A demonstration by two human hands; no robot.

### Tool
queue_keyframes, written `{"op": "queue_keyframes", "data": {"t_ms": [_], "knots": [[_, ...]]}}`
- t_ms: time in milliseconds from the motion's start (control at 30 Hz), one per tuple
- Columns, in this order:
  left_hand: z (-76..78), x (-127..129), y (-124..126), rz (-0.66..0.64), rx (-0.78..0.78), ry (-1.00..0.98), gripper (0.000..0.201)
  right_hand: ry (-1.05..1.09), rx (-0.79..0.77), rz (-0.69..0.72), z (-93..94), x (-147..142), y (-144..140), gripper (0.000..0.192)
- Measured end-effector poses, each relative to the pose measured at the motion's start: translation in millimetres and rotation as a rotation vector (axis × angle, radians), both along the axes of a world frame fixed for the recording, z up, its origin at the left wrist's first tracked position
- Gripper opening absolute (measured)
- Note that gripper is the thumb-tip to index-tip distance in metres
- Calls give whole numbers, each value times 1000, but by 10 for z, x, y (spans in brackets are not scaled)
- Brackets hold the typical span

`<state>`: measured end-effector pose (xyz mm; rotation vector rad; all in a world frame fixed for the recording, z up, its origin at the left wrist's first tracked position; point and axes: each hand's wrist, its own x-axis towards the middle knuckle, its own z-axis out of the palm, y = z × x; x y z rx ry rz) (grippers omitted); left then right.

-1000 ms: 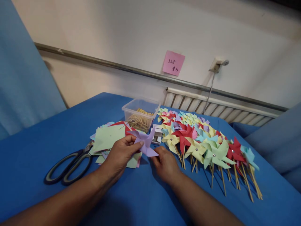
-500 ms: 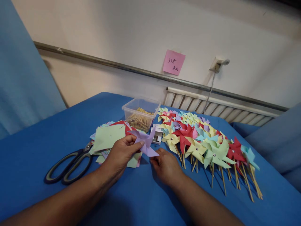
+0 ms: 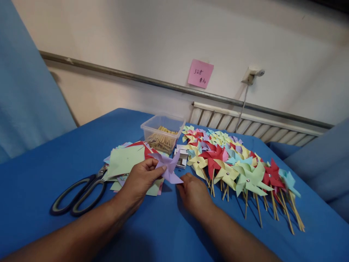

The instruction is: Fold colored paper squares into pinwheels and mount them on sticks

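The left hand (image 3: 139, 181) is pinching a purple paper pinwheel (image 3: 169, 167), thumb and forefinger closing on its left blade while the other fingers are curling beneath. The right hand (image 3: 194, 191) is meeting the same pinwheel at its lower right tip, fingertips bunching together there; whether they are gripping the paper or only touching it cannot be told. The pinwheel is sitting just above the blue tablecloth (image 3: 163, 225), between the two hands and in front of a small white box (image 3: 182, 157).

Under the left hand a loose stack of coloured paper squares (image 3: 124, 160) is lying, green on top with red and purple edges showing. Just left of that stack a pair of black-handled scissors (image 3: 79, 194) is resting on the cloth. Behind the squares a clear plastic tub (image 3: 163, 133) is holding thin wooden sticks (image 3: 162, 140). To the right of the hands, rows of finished pinwheels on sticks (image 3: 237, 163) are spreading across the cloth. On the wall behind, a pink note (image 3: 200, 74) is hanging above a white radiator (image 3: 256, 125).
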<state>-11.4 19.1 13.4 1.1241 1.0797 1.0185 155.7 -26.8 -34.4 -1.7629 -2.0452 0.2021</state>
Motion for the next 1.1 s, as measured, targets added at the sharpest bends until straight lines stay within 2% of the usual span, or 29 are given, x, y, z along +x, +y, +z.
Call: {"op": "queue_keyframes", "data": {"t_ms": [100,200,267,333,433,633,900,1100], "knots": [[0,-8,-1,40,46,80,21,202,83,-42,64,57,4,12],[-10,-16,9,54,132,171,19,498,232,-60,140,47,-38,10],[-22,-12,10,62,192,233,17,661,311,-15,171,-12,-86,10],[-38,4,-2,62,232,274,15,733,342,47,179,-87,-128,9],[-57,40,-42,28,237,276,13,739,332,68,160,-164,-143,10],[-25,92,-129,-17,180,243,18,802,250,-20,102,-143,-72,10],[-56,90,-125,-38,132,200,15,751,271,-33,88,-128,-69,11],[-61,86,-120,-26,158,215,11,722,294,-2,141,-155,-115,11]]}}
